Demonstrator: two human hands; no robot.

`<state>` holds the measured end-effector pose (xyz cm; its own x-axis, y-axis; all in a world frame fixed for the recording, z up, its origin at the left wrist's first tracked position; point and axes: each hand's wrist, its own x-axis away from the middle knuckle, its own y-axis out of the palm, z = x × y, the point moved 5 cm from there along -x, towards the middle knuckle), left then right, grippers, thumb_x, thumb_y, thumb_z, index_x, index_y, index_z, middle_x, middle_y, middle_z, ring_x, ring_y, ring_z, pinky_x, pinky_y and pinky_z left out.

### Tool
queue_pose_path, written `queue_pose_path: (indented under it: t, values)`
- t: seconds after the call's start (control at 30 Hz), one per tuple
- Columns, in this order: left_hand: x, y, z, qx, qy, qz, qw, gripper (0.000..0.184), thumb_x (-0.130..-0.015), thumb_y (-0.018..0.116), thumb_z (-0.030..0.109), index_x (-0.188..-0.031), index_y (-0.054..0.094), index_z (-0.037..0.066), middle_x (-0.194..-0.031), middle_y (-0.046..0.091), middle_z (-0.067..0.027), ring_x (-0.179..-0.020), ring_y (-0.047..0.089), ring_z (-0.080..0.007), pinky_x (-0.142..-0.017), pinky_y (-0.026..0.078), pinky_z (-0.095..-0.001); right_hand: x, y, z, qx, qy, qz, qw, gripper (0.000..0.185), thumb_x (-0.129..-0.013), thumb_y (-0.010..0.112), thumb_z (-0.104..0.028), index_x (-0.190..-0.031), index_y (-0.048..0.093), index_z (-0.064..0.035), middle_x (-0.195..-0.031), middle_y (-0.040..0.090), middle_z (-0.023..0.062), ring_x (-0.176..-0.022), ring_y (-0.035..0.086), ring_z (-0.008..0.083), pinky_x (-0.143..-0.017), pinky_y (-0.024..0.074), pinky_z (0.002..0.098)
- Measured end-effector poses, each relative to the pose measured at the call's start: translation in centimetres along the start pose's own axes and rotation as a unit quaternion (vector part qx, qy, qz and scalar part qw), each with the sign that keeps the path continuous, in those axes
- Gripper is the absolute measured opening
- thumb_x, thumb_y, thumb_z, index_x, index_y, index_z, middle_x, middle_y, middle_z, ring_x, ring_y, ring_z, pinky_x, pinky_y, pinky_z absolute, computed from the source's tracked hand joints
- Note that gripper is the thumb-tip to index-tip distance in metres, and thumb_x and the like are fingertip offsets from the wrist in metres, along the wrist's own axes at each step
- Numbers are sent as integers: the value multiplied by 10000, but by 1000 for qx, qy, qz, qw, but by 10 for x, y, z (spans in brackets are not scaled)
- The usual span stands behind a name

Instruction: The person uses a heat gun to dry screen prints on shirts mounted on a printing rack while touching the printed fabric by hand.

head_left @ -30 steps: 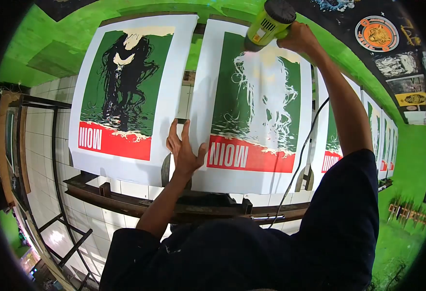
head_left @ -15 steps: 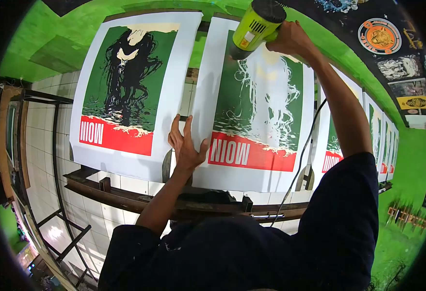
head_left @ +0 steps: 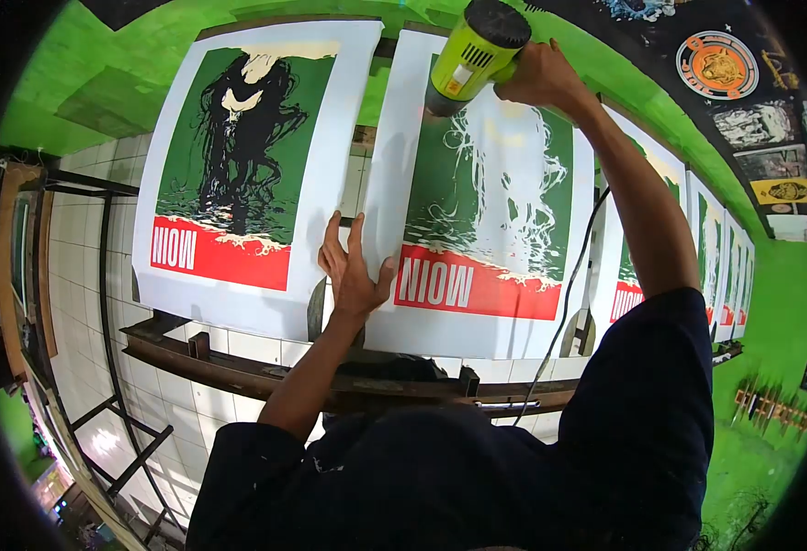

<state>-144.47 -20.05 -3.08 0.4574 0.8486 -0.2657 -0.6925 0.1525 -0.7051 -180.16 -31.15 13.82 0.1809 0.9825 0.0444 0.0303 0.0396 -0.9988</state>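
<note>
My right hand [head_left: 543, 75] grips a lime-green heat gun [head_left: 472, 64] with a dark rear cap. Its nozzle points down over the upper part of a white printed sheet [head_left: 486, 335], which bears a green, red and cream design with a white figure and the word MOIN. At the left edge of this sheet, my left hand [head_left: 355, 275] has its fingers spread, with the thumb beside the red band. Left of it lies a second sheet [head_left: 238, 303], where the same design has a black figure. A dark cord [head_left: 580, 262] hangs from near my right arm.
More printed sheets [head_left: 631, 257] stand in a row to the right. A rusty metal rail [head_left: 238, 376] runs below the sheets, and a black metal frame [head_left: 114, 321] stands at the left. Stickers [head_left: 717, 66] cover a dark panel at the upper right.
My right hand has moved the heat gun slightly left and a little down over the sheet. My left hand has stayed almost in place.
</note>
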Motion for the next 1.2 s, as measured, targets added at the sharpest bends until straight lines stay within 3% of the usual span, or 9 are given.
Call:
queue_pose_path:
  t: [0.13, 0.23, 0.4, 0.53, 0.63, 0.77, 0.97, 1.07, 1.2]
  values:
    - [0, 1, -1, 1, 4, 3, 1000, 769, -930, 509, 542, -1494, 360, 41, -1534, 223, -301, -1413, 244, -454, -1092, 168, -607, -4, 2, -2, 6, 8, 21, 1000, 415, -639, 694, -270, -947, 717, 6, -910, 705, 278, -941, 686, 433, -1149, 300, 584]
    - [1, 3, -5, -2, 2, 0, 1000, 762, -932, 511, 532, -1495, 357, 41, -1534, 222, -302, -1413, 244, -455, -1091, 169, -607, -4, 5, -3, 11, -5, 42, 999, 402, -656, 680, -262, -1009, 733, -78, -774, 728, 154, -855, 704, 368, -1171, 280, 545]
    - [0, 1, -2, -5, 5, 1, 1000, 797, -853, 622, 441, -1504, 346, 72, -1511, 244, -302, -1385, 272, -450, -1076, 196, -614, -4, 5, -5, 35, -13, 64, 997, 380, -663, 679, -262, -990, 725, -73, -760, 726, 150, -844, 706, 360, -1167, 287, 534]
    - [1, 1, -3, 0, 11, 12, 1000, 790, -860, 614, 449, -1500, 353, 68, -1513, 240, -303, -1390, 266, -445, -1079, 195, -611, 5, 3, 2, -4, -4, 20, 1000, 360, -673, 679, -255, -980, 718, -70, -752, 726, 140, -839, 706, 355, -1163, 294, 524]
    - [1, 2, -2, -2, 6, 8, 1000, 779, -867, 605, 451, -1498, 359, 67, -1515, 240, -301, -1392, 265, -441, -1079, 195, -610, 6, 3, 7, 79, 12, 39, 996, 352, -674, 682, -249, -979, 723, -79, -766, 731, 128, -832, 710, 336, -1157, 306, 513]
    - [0, 0, -1, 0, 6, 6, 1000, 763, -919, 523, 528, -1492, 367, 50, -1525, 234, -299, -1407, 247, -445, -1087, 182, -603, 20, -2, 12, -7, 21, 28, 999, 356, -638, 675, -248, -864, 710, 25, -857, 707, 263, -887, 692, 426, -1141, 326, 558]
    - [0, 1, -1, 4, 4, 10, 1000, 764, -876, 593, 452, -1497, 366, 69, -1517, 253, -297, -1393, 265, -434, -1079, 196, -609, 27, -1, 23, 1, 4, 18, 1000, 343, -626, 671, -246, -862, 719, 0, -802, 706, 239, -848, 695, 419, -1144, 319, 560]
    - [0, 2, -1, 2, 6, 6, 1000, 792, -939, 468, 602, -1494, 368, 46, -1530, 236, -293, -1406, 253, -448, -1095, 172, -589, 33, -4, 27, -25, 28, 7, 999, 341, -624, 674, -243, -869, 721, -12, -785, 706, 231, -843, 694, 419, -1147, 312, 561]
    - [1, 1, -1, 2, 6, 10, 1000, 790, -939, 477, 597, -1494, 369, 46, -1529, 243, -293, -1405, 256, -448, -1095, 172, -586, 37, -2, 25, -31, 15, -10, 999, 352, -625, 680, -248, -896, 723, -28, -784, 707, 226, -844, 696, 418, -1152, 299, 569]
